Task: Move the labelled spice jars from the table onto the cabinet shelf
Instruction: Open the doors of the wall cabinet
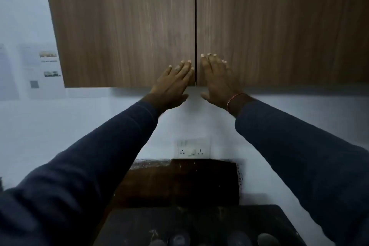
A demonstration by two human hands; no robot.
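Sleeves [79, 175] flank dim, cropped jars [178, 238]; 2 hands [172, 84] [217, 80] touch cabinet [123, 26].

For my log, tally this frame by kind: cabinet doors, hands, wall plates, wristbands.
Brown wood-grain cabinet doors, shut: 2
Hands, left hand and right hand, flat against the doors: 2
White wall switch-and-socket plate: 1
Red thread wristband: 1
Total: 6
Dark rounded jar tops at the bottom edge: too blurred to count.
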